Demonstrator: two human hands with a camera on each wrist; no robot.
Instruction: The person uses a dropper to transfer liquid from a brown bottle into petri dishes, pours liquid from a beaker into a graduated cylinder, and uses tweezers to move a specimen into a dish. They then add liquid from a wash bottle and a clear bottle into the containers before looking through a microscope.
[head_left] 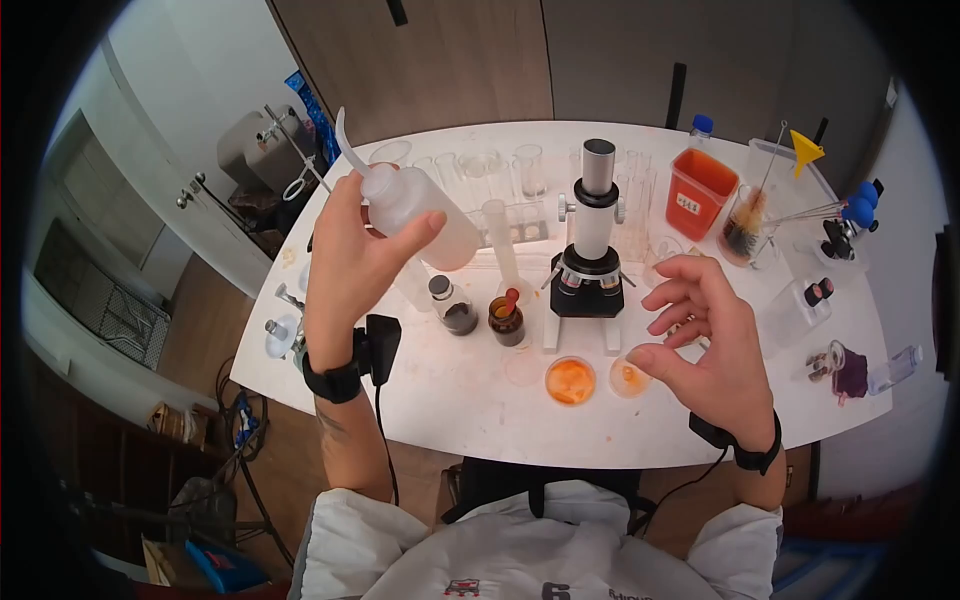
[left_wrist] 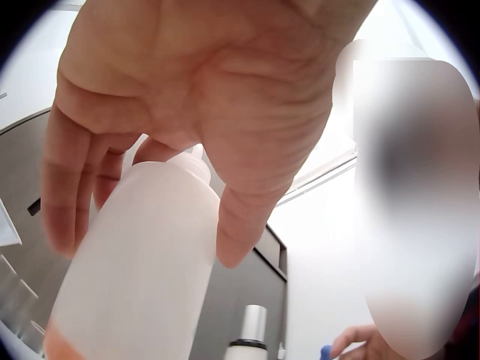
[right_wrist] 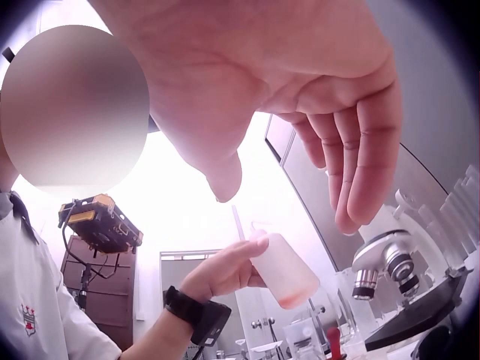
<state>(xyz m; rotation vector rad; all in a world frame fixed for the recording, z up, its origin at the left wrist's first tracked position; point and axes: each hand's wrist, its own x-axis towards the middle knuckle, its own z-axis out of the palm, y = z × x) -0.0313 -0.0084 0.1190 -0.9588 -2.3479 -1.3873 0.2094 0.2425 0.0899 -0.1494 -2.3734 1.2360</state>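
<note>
My left hand [head_left: 372, 245] grips a translucent white wash bottle [head_left: 432, 225] near its neck, holding it tilted above the table's left side. The bent spout points up and away. Through the wall of the wash bottle [right_wrist: 289, 276], a little reddish liquid shows at the bottom in the right wrist view. My right hand [head_left: 715, 345] hovers with loosely bent fingers and nothing in them, right of the microscope [head_left: 595, 230]. Beneath and beside it lie a petri dish [head_left: 571, 384] with orange content and a smaller dish [head_left: 626, 380], partly covered by the thumb in the head view.
Below the wash bottle stand a dark-filled jar [head_left: 457, 317], an amber bottle [head_left: 507, 325] with a red dropper top, and a measuring cylinder [head_left: 502, 245]. Glassware lines the back. At right are a red container [head_left: 700, 195], a beaker of brushes [head_left: 740, 235] and a purple item [head_left: 850, 370].
</note>
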